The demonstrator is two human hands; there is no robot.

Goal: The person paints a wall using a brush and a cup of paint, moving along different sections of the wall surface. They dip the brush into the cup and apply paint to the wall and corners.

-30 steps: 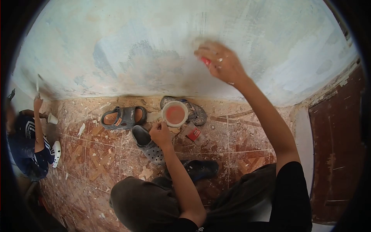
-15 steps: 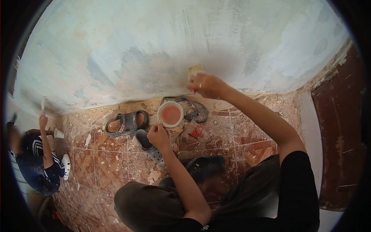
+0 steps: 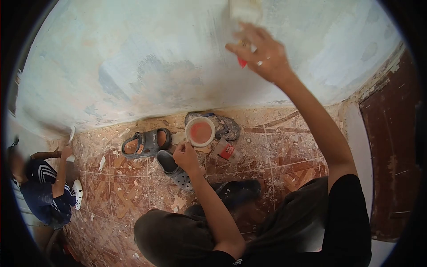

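My right hand is closed on a paintbrush, its pale bristles blurred against the upper part of the patchy wall. A bit of red shows on the handle between my fingers, and white specks dot the hand. Lower down, my left hand pinches the near rim of a round white tub. Inside the tub is a reddish, watery-looking content. Grey clogs lie beside it, one just left of my left hand.
Another clog and a flip-flop lie near the wall's foot, with a clear, red-labelled packet close by. Paint flakes litter the tiled floor. At left, a co-worker crouches with a brush and white cup. A brown door stands right.
My right hand has swept the paintbrush up the wall. My left hand stays at the tub's rim. At left, the co-worker's brush has come down toward the cup.
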